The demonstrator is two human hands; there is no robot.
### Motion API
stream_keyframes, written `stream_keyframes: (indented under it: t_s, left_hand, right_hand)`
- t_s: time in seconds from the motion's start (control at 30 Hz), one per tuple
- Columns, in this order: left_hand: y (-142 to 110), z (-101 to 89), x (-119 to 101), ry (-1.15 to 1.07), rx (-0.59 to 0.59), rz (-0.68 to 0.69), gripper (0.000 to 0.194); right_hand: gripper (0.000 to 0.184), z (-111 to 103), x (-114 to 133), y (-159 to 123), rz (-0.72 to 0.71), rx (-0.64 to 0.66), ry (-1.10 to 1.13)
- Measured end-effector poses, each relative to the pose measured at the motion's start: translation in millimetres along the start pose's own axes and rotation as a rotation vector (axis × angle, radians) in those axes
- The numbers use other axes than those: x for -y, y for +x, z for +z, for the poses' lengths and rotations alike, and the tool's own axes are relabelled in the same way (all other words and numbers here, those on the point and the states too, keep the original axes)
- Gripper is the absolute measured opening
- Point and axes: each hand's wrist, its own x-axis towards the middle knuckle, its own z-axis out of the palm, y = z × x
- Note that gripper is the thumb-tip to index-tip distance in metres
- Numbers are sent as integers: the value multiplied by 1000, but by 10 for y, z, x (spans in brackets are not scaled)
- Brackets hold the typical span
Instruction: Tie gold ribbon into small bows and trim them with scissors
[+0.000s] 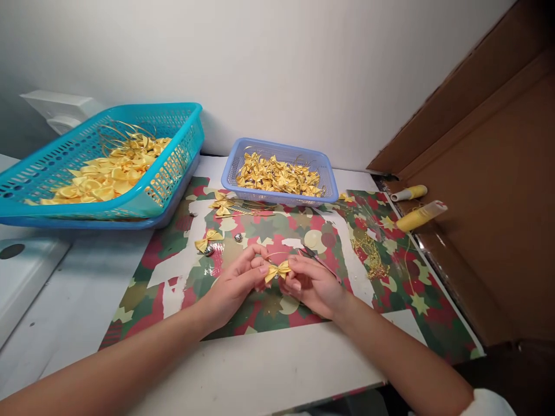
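Between my two hands is a small yellow ribbon bow (277, 270), held above the patterned sheet. My left hand (240, 277) pinches its left loop with thumb and fingers. On the other side, the thumb and fingers of my right hand (315, 283) close on the right loop. A thin gold cord (277, 253) arcs up behind the bow, partly hidden by the fingers. Left of my hands lies another yellow bow (208, 239), with a small silver bell (208, 251) against it and a second bell (238, 237) nearby.
A turquoise basket (197, 124) heaped with yellow bows stands at left. Behind my hands, a blue-violet basket (332, 179) holds corded bows. Loose gold cord (370, 257) and yellow thread spools (418, 216) lie right, by a cardboard wall (489, 173). Scissors (310, 253) lie partly behind my right hand.
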Motion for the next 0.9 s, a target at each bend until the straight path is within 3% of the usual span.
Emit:
stream_keyframes:
  t_s: [0.23,0.47,0.7,0.8,0.9]
  left_hand:
    - [-21,-38,38,120,-7,77,28]
    - [-41,-53,79,222,-45,98,22]
    - [-33,-63,69,151,-79,69,20]
    - [-28,-54,60,157,-94,94,18]
    - [-36,-27,38,217,-69,104,17]
  right_hand:
    - [34,-56,-73,-65,-330,-75,-465]
    - [38,-60,-72,-91,-322,-86,-608]
    - [36,-43,-109,-66,-257,-115,-396]
    - [35,-40,114,-29,-274,-179,-415]
    - [33,-88,603,97,-452,-314,-613]
